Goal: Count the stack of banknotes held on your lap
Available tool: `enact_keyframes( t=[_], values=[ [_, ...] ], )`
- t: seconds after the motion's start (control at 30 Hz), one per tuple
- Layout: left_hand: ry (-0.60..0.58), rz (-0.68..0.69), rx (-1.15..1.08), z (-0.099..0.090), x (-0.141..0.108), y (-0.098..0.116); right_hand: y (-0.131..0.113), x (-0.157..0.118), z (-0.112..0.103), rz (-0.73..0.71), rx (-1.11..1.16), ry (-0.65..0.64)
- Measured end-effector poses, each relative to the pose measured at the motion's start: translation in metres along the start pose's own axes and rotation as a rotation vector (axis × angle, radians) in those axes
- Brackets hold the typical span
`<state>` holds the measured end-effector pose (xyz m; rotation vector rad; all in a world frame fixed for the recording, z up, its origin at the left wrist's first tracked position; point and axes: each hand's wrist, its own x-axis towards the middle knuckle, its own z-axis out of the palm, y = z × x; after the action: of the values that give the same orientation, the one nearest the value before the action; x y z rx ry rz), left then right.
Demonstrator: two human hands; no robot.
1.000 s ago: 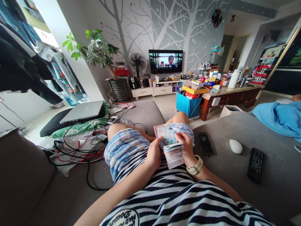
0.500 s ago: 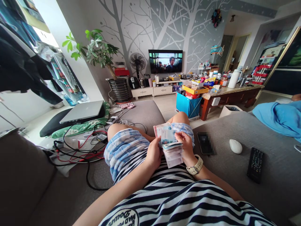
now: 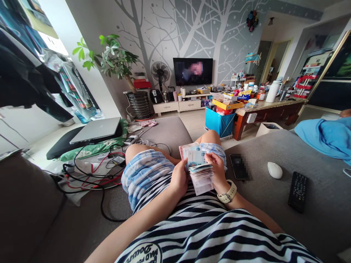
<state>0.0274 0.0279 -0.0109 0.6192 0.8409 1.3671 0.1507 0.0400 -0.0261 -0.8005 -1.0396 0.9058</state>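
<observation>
A stack of banknotes (image 3: 201, 171) is held over my lap, several of its notes fanned and folded down toward my striped shirt. My left hand (image 3: 180, 178) grips the stack's left edge, with the thumb on top. On the other side my right hand (image 3: 217, 171) is closed on the notes, its fingertips at the upper right of a blue-green note. Pinkish notes show behind at the upper left. The fingers beneath the stack are hidden. A pale watch (image 3: 228, 192) is on my right wrist.
On the sofa to the right lie a phone (image 3: 239, 167), a white mouse (image 3: 274, 170) and a black remote (image 3: 298, 191). Tangled cables (image 3: 93, 171) and a laptop (image 3: 95, 129) are at the left. Ahead stands a cluttered table (image 3: 274, 106).
The television picture has changed. Both hands remain almost in place on the banknotes, whose fanned edges have shifted very slightly.
</observation>
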Motion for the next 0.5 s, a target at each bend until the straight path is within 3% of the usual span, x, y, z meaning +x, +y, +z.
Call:
enact_keyframes(
  t=[0.5],
  values=[
    [-0.004,0.003,-0.007,-0.0044,0.0045,-0.0047,-0.0013,-0.0036,-0.0009,-0.008,0.058,-0.084]
  ],
)
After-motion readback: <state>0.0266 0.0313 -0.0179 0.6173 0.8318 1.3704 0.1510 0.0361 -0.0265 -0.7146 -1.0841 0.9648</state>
